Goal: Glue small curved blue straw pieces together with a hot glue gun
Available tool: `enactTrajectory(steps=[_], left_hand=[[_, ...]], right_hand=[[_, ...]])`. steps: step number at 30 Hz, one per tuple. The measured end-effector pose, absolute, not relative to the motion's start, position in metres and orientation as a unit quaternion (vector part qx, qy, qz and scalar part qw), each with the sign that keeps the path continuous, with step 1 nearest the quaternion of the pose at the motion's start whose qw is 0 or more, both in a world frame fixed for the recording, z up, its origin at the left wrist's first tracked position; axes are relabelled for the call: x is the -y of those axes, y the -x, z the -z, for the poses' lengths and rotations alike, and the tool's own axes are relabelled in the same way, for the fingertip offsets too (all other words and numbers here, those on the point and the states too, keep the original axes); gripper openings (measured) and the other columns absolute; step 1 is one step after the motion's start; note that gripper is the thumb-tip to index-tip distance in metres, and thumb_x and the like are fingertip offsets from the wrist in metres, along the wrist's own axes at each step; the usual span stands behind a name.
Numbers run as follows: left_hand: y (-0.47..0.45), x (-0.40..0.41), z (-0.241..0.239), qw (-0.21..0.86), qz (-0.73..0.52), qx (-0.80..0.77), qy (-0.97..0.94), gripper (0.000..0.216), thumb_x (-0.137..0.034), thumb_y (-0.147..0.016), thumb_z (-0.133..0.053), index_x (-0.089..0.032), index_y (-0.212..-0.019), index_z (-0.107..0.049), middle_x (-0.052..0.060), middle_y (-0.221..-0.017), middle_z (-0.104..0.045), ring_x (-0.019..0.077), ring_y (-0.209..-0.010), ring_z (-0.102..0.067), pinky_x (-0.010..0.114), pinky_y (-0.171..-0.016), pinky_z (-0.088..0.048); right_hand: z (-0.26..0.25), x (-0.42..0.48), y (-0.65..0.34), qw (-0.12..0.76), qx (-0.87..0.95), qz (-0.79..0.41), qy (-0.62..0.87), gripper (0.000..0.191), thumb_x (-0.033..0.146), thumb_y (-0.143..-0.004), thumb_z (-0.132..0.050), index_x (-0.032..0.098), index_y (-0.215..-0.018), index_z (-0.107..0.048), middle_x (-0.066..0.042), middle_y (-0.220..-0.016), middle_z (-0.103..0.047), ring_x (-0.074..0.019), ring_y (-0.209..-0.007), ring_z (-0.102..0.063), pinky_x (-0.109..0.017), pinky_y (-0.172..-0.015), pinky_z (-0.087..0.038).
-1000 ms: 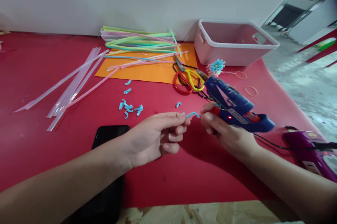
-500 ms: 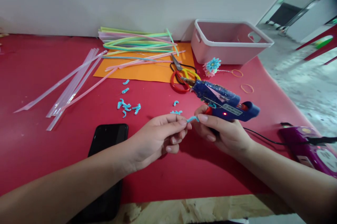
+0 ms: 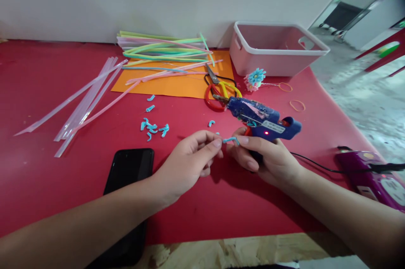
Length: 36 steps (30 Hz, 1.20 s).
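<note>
My left hand pinches one end of a small curled blue straw piece between thumb and forefinger. My right hand is wrapped round a blue hot glue gun, its red light lit and its nozzle pointing left; the right fingertip touches the other end of the same piece. Both hands hover over the red table. More blue straw bits lie scattered to the left.
A black phone lies under my left forearm. Red-and-yellow scissors, orange paper, coloured straws, clear strips, a white bin, a blue straw flower, rubber bands and a purple device surround the hands.
The glue gun has swung lower and leftward, its nozzle levelling out. My right fingertip has come onto the blue piece that my left hand keeps pinching.
</note>
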<state>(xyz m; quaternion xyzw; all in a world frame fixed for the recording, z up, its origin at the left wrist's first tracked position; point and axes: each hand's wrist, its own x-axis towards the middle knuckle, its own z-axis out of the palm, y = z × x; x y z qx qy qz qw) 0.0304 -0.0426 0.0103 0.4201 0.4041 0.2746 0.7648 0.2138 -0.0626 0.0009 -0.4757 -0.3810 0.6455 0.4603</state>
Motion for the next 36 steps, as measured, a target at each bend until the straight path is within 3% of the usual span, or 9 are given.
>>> enactTrajectory(steps=[3, 6, 12, 16, 20, 25, 27, 30, 36], left_hand=[[-0.027, 0.045, -0.009, 0.633, -0.311, -0.435, -0.56, 0.018, -0.037, -0.093, -0.064, -0.021, -0.101, -0.065, 0.0, -0.086, -0.065, 0.0093, -0.064, -0.052, 0.022, -0.056, -0.042], [-0.025, 0.046, -0.005, 0.507, -0.337, -0.431, -0.667, 0.021, -0.037, -0.092, -0.065, -0.021, -0.105, -0.07, 0.003, -0.091, -0.07, 0.0128, -0.075, -0.06, 0.023, -0.064, -0.048], [-0.025, 0.045, 0.004, 0.388, -0.386, -0.413, -0.728, 0.01, -0.023, -0.088, -0.068, -0.017, -0.093, -0.075, -0.001, -0.074, -0.071, 0.0074, -0.057, -0.055, 0.019, -0.052, -0.044], [-0.025, 0.044, 0.0, 0.404, -0.38, -0.401, -0.729, 0.008, -0.02, -0.088, -0.066, -0.018, -0.086, -0.073, -0.004, -0.066, -0.065, 0.0057, -0.053, -0.049, 0.018, -0.052, -0.041], [-0.026, 0.042, -0.006, 0.5, -0.367, -0.423, -0.66, 0.01, -0.024, -0.088, -0.066, -0.018, -0.082, -0.071, -0.003, -0.068, -0.065, 0.0069, -0.056, -0.051, 0.018, -0.053, -0.042], [-0.022, 0.035, -0.005, 0.62, -0.416, -0.45, -0.49, 0.017, -0.028, -0.087, -0.067, -0.019, -0.073, -0.07, -0.003, -0.068, -0.068, 0.0036, -0.049, -0.039, 0.016, -0.046, -0.034], [-0.019, 0.032, -0.003, 0.651, -0.434, -0.456, -0.425, 0.016, -0.028, -0.086, -0.069, -0.019, -0.073, -0.071, -0.003, -0.069, -0.067, 0.0032, -0.048, -0.037, 0.015, -0.045, -0.032], [-0.015, 0.028, 0.0, 0.664, -0.446, -0.46, -0.386, 0.017, -0.028, -0.086, -0.069, -0.018, -0.072, -0.072, -0.002, -0.07, -0.067, 0.0036, -0.051, -0.039, 0.015, -0.046, -0.033], [-0.012, 0.021, 0.002, 0.633, -0.447, -0.448, -0.445, 0.022, -0.025, -0.089, -0.065, -0.019, -0.068, -0.069, -0.004, -0.067, -0.065, 0.0038, -0.049, -0.038, 0.018, -0.047, -0.031]], right_hand=[[-0.001, 0.061, -0.213, 0.466, 0.364, -0.664, 0.458, 0.033, 0.041, -0.079, -0.073, 0.021, -0.062, -0.053, 0.008, -0.035, -0.045, -0.0085, -0.035, -0.032, -0.028, -0.042, -0.023], [0.0, 0.06, -0.213, 0.46, 0.353, -0.68, 0.449, 0.031, 0.04, -0.079, -0.073, 0.021, -0.062, -0.055, 0.007, -0.034, -0.045, -0.0088, -0.035, -0.032, -0.028, -0.042, -0.021], [0.002, 0.06, -0.213, 0.448, 0.369, -0.681, 0.447, 0.029, 0.04, -0.079, -0.071, 0.02, -0.062, -0.058, 0.006, -0.035, -0.046, -0.0096, -0.037, -0.037, -0.028, -0.042, -0.021], [0.002, 0.062, -0.213, 0.449, 0.363, -0.682, 0.449, 0.022, 0.038, -0.079, -0.071, 0.02, -0.072, -0.061, 0.006, -0.036, -0.048, -0.0109, -0.038, -0.038, -0.028, -0.043, -0.023], [0.005, 0.062, -0.22, 0.473, 0.413, -0.63, 0.456, 0.021, 0.037, -0.083, -0.068, 0.021, -0.073, -0.059, 0.006, -0.039, -0.05, -0.011, -0.039, -0.041, -0.028, -0.045, -0.029], [0.011, 0.06, -0.237, 0.436, 0.616, -0.418, 0.506, 0.025, 0.033, -0.09, -0.064, 0.022, -0.069, -0.058, 0.005, -0.052, -0.053, -0.0104, -0.046, -0.047, -0.027, -0.049, -0.037], [0.013, 0.058, -0.24, 0.407, 0.687, -0.296, 0.524, 0.02, 0.025, -0.088, -0.067, 0.022, -0.071, -0.058, 0.004, -0.054, -0.054, -0.0107, -0.047, -0.048, -0.026, -0.048, -0.038], [0.017, 0.058, -0.242, 0.439, 0.756, -0.189, 0.448, 0.015, 0.014, -0.081, -0.07, 0.024, -0.079, -0.058, 0.005, -0.058, -0.053, -0.0107, -0.047, -0.043, -0.026, -0.047, -0.037], [0.021, 0.055, -0.248, 0.371, 0.795, -0.208, 0.433, 0.023, 0.008, -0.078, -0.07, 0.023, -0.088, -0.057, 0.003, -0.067, -0.055, -0.0118, -0.055, -0.048, -0.025, -0.052, -0.043]])
